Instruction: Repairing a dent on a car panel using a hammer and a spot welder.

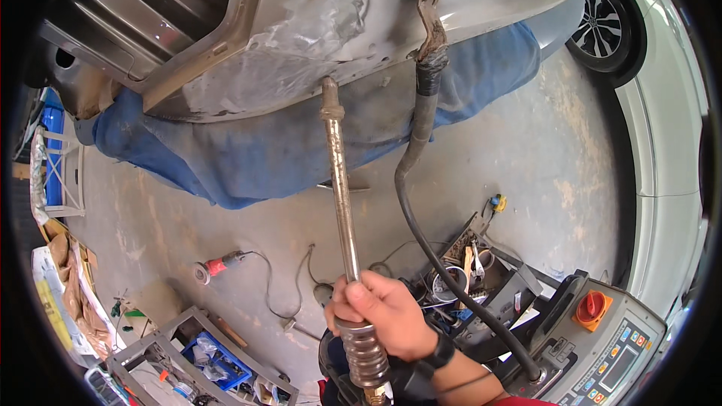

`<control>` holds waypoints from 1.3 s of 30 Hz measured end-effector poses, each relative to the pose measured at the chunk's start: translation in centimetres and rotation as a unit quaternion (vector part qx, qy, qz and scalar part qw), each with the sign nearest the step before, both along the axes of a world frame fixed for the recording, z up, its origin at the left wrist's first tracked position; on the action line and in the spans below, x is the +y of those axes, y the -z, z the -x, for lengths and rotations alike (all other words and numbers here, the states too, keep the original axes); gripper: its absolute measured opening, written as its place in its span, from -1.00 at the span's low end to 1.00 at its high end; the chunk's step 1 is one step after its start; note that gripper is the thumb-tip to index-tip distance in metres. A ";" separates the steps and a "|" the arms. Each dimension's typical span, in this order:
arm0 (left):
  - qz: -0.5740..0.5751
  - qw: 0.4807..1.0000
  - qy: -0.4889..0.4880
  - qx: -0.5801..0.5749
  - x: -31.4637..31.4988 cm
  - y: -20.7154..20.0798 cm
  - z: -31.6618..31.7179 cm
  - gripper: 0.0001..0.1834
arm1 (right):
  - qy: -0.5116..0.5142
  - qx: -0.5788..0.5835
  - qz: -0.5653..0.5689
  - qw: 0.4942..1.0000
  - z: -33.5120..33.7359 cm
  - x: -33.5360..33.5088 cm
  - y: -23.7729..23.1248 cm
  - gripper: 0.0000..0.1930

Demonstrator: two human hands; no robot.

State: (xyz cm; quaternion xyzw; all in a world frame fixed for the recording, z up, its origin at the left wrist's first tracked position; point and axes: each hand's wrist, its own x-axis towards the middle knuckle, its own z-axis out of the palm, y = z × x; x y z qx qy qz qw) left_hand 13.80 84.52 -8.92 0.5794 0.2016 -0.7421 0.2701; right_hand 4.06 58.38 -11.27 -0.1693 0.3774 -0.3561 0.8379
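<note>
My right hand (387, 316), with a dark watch on its wrist, is closed around a slide hammer (342, 188), just above its ribbed metal weight (365, 353). The long shiny rod points away from me, and its tip appears at the lower edge of a bare-metal car panel (316, 37); I cannot tell whether it touches. That panel has a scuffed, sanded area and a small hole. Right of the rod, a rusty clamp (429, 22) is fixed to the panel, with a thick dark cable (410, 188) running from it. My left hand does not show.
The cable reaches a machine with a control panel (613, 361) and red knob at lower right. A blue cloth (226, 158) hangs below the panel. A corded grinder (218, 265) lies on the floor. Tool trays (511, 286) and a cart (150, 361) stand nearby; a pale car (669, 143) is at right.
</note>
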 end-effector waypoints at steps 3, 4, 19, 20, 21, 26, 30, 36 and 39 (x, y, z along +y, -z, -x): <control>-0.029 0.999 -0.036 0.029 0.5 1.2 0.3 -0.77 | 0.058 -0.361 -0.045 0.930 -0.8 0.6 4.7 -0.66; -0.027 0.999 -0.033 0.031 0.2 1.3 0.2 -0.77 | 0.082 -0.534 -0.056 0.840 -1.3 1.0 5.6 -0.65; -0.038 0.998 -0.040 0.042 0.8 2.2 -0.1 -0.81 | -0.004 0.192 0.064 0.979 0.8 -0.4 -0.5 -0.69; -0.038 0.998 -0.041 0.040 0.6 2.2 0.0 -0.81 | -0.004 0.191 0.064 0.980 0.8 -0.6 -0.3 -0.69; -0.058 0.995 -0.067 0.052 0.3 2.3 0.0 -0.80 | -0.017 0.193 0.062 0.979 0.8 -0.7 0.0 -0.70; -0.038 0.997 -0.027 0.057 0.8 2.4 0.2 -0.74 | -0.033 0.214 0.062 0.974 1.1 -1.0 -0.6 -0.71; -0.042 0.998 -0.012 0.050 0.6 2.3 0.5 -0.64 | -0.007 0.217 0.070 0.974 0.9 -3.7 -1.3 -0.70; -0.049 0.997 -0.031 0.057 0.1 1.8 0.1 -0.62 | 0.032 0.234 0.048 0.971 0.8 0.0 -1.0 -0.70; -0.076 0.994 -0.060 0.058 0.1 1.2 0.1 -0.62 | 0.027 0.124 0.022 0.992 0.7 -0.1 0.5 -0.67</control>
